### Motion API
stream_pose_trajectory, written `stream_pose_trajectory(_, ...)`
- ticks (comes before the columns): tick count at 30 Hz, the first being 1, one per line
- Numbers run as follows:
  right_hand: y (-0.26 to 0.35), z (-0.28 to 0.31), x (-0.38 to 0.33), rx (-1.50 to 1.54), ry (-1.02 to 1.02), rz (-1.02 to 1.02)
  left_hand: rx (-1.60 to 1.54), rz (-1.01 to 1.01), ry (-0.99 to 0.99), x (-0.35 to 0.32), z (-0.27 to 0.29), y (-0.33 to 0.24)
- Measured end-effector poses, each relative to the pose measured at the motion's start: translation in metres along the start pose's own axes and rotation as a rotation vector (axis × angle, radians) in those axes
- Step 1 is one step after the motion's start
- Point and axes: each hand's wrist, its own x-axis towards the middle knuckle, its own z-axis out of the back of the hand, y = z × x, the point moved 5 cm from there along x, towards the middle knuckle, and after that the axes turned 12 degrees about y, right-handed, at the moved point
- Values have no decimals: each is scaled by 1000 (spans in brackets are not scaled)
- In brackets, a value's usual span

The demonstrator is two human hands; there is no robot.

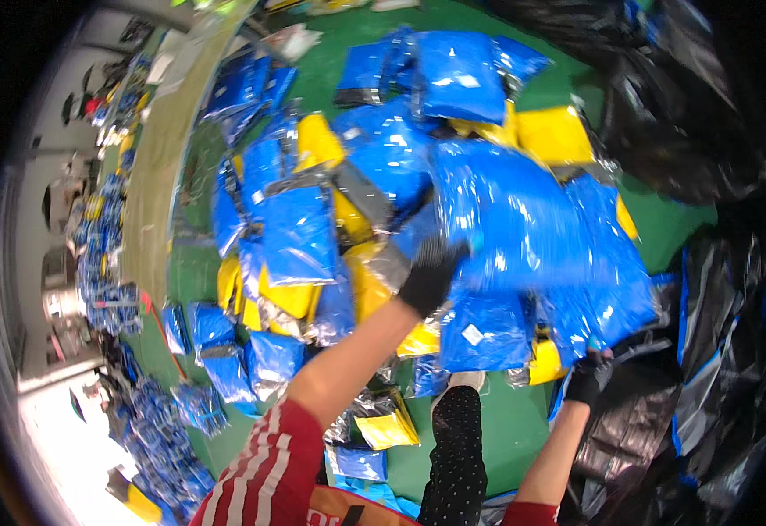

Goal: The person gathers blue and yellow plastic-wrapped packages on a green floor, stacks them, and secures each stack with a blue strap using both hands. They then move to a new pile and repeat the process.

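A large blue garment-like bundle in clear plastic (514, 219), smeared by motion, is held up over a pile of similar packs. My left hand (435, 276), in a dark glove with a teal fingertip, closes on its lower left edge. Lower right, my right hand (589, 377), gloved the same way, pinches the bottom corner of the blue plastic near a black sheet. Whether both hands grip one pack or two overlapping ones I cannot tell. Beneath lies another blue pack with a white label (485, 331).
Blue and yellow packs, such as a yellow one (554, 136), are heaped on the green floor (523, 412). Black plastic sacks (672, 123) line the right side. A long pale table (150, 193) runs along the left, with stacked blue packs (102, 254) beyond. My foot (468, 380) stands at the pile's near edge.
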Motion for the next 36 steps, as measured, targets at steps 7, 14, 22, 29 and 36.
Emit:
stream_pose_trajectory(7, 150, -124, -140, -709, 274, 163, -1323, 1246, 270, -318, 214, -53)
stream_pose_trajectory(14, 17, -312, -332, -691, 613, -252, -362, 1182, 106, -716, 416, -11)
stream_pose_trajectory(22, -362, -552, -571, -663, 1152, -830, -1004, 1639, -1058, -1066, 428, 148)
stream_pose_trajectory(29, -282, -482, -370, -302, 584, -383, -1299, 1721, -904, -1011, 310, 38)
stream_pose_trajectory(36, -170, -457, 23, -458, 273, 23, -1219, 2014, -709, -774, 146, 6)
